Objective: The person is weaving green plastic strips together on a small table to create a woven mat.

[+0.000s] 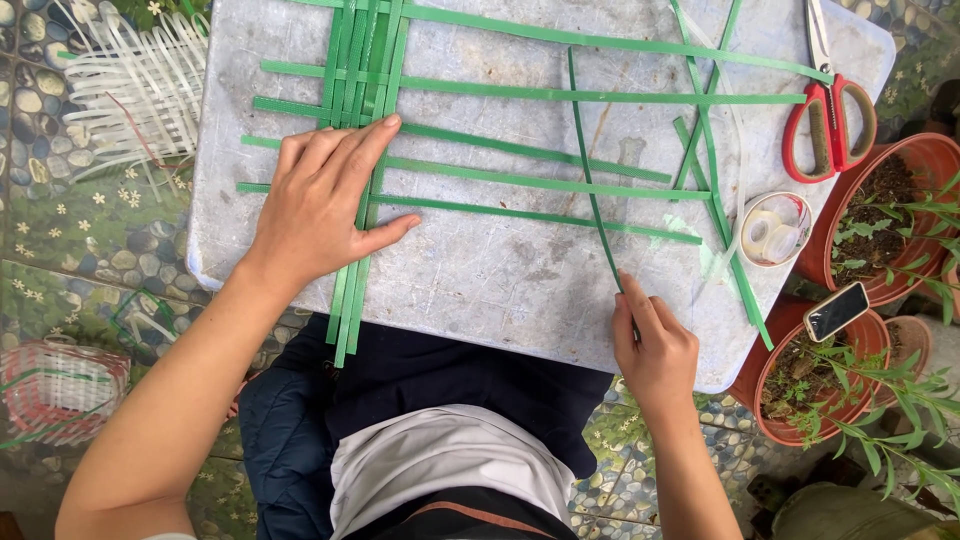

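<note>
My left hand [325, 200] lies flat, fingers apart, pressing on a bundle of green plastic strips [362, 60] that run away from me across a worn white board [480, 270] on my lap. Several more green strips [520, 183] cross the bundle sideways, woven through it. My right hand [655, 350] pinches the near end of a single loose green strip [588, 160], which stands on edge and reaches up across the sideways strips. The near edge of the board is just under that hand.
Red-handled scissors [828, 115] lie at the board's far right corner, a roll of clear tape [775, 230] below them. Terracotta plant pots [895, 200] stand to the right, one with a phone [836, 311] on it. White strips [130, 85] and a small woven basket [60, 385] lie on the pebbled floor at left.
</note>
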